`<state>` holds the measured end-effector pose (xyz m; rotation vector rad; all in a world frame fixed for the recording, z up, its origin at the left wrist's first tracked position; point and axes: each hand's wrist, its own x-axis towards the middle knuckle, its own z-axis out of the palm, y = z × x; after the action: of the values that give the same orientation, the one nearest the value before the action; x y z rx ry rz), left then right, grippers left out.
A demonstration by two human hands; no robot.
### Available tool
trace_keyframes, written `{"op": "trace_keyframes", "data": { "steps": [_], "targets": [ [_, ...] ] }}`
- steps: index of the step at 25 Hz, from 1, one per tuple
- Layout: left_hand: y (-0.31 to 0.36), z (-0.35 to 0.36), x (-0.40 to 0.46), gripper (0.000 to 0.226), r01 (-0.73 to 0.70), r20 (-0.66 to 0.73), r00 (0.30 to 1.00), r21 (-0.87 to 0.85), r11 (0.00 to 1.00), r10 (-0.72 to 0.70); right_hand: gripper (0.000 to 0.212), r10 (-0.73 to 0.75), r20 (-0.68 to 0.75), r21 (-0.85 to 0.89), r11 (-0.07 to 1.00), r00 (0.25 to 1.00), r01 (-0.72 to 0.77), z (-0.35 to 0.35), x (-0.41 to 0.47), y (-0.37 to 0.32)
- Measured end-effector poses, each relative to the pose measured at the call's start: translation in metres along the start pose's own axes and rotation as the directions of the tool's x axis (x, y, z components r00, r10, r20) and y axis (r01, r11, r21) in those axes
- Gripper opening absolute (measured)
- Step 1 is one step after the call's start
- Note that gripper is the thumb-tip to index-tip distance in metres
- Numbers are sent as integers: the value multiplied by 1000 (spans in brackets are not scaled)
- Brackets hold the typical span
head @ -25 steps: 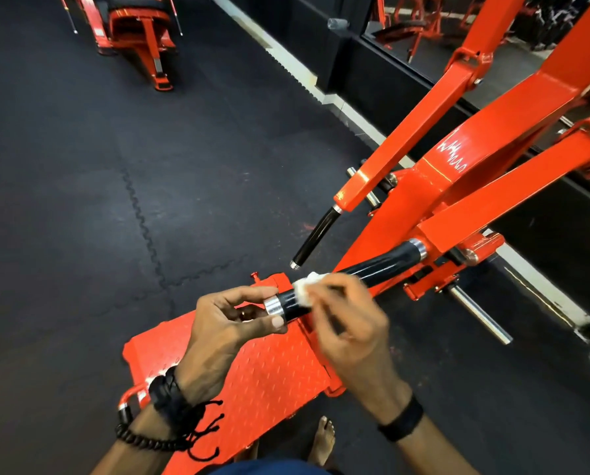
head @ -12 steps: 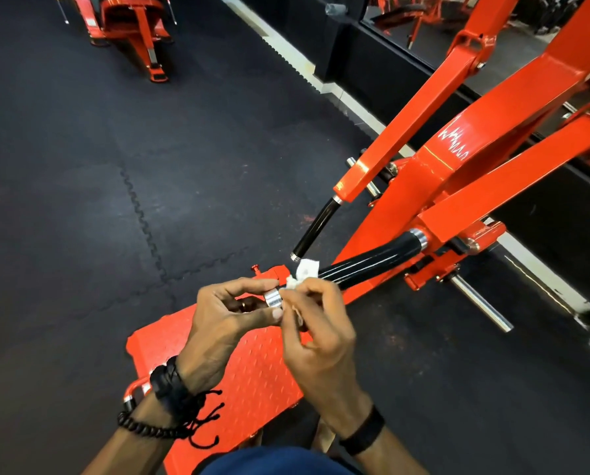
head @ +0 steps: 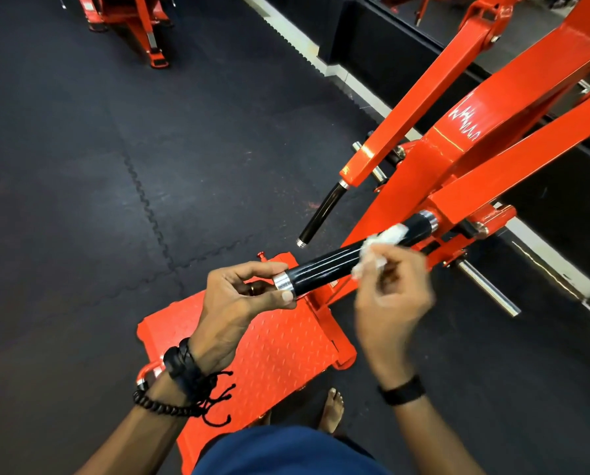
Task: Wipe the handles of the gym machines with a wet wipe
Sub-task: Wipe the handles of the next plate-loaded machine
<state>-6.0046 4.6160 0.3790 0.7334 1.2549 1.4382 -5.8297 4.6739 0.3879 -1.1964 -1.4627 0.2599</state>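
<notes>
Head view: right grip (head: 391, 293) pinches wet wipe (head: 382, 240), blurred, on handle (head: 351, 258); left grip (head: 242, 296) pinches its end.

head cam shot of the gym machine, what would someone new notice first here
The bright orange machine frame jumps out first, slanting from upper right down to a checkered footplate on the dark rubber floor. Next come the hands at centre: the left hand pinches the silver-capped end of a glossy black handle, while the right hand holds a white wet wipe against it farther up, near the frame.
</notes>
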Motion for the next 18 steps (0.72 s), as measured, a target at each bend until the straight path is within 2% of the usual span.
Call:
{"op": "trace_keyframes", "data": {
  "steps": [2,4,5,7,9,11,13,16,18],
  "targets": [
    [0,1,-1,44,-2,3,1000,-4,1000,2,20,-80,185,50,996,979,72,12,-49,-26],
    [1,0,-2,45,-13,15,1000,-11,1000,13,17,-136,244,79,990,960,120,15,-61,-30],
    [1,0,-2,46,-19,20,1000,-17,1000,20,17,-131,215,71,990,968,118,13,-53,-21],
    [3,1,-3,47,-25,10,1000,-25,999,26,22,-30,-5,33,999,1000,30,8,-23,1],
    [3,2,-5,46,-23,-11,1000,-21,1000,23,27,132,-215,99,989,968,-113,2,18,28],
    [3,2,-5,42,-20,-1,1000,-17,1000,20,22,215,-257,169,970,942,-176,-2,36,43],
    [2,0,-4,44,-18,1,1000,-21,1000,18,18,184,-162,188,970,969,-153,4,15,37],
    [2,2,-4,46,-22,-8,1000,-10,1000,22,20,110,115,278,951,987,-139,16,-48,-1],
    [2,3,-3,44,-32,3,999,-4,999,32,20,98,164,293,945,982,-143,20,-61,-11]
  ]
}}
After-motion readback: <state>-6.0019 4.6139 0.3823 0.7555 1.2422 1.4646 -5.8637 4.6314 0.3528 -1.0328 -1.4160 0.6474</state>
